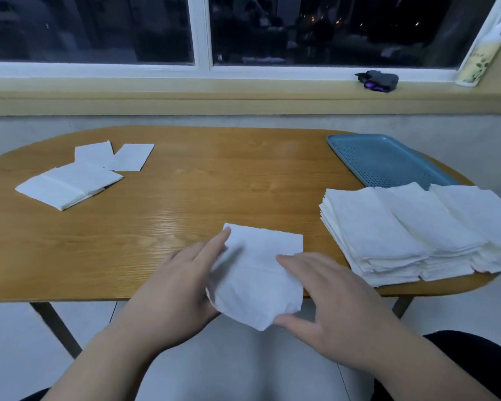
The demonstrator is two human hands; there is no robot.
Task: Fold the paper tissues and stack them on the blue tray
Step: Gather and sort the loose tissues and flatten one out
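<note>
Both hands are on the tissue (261, 270), which hangs over the near edge of the counter (214, 183). The left hand (174, 285) has straight fingers along its left side. The right hand (330, 308) is spread flat on top, thumb at the overhanging corner. To do it well: line up the edges first, then press the crease. Folded piles (402, 233) sit to the right, covering the near end of the tray (388, 157). Loose tissues (67, 183) wait far left, and the path to the piles looks open.
</note>
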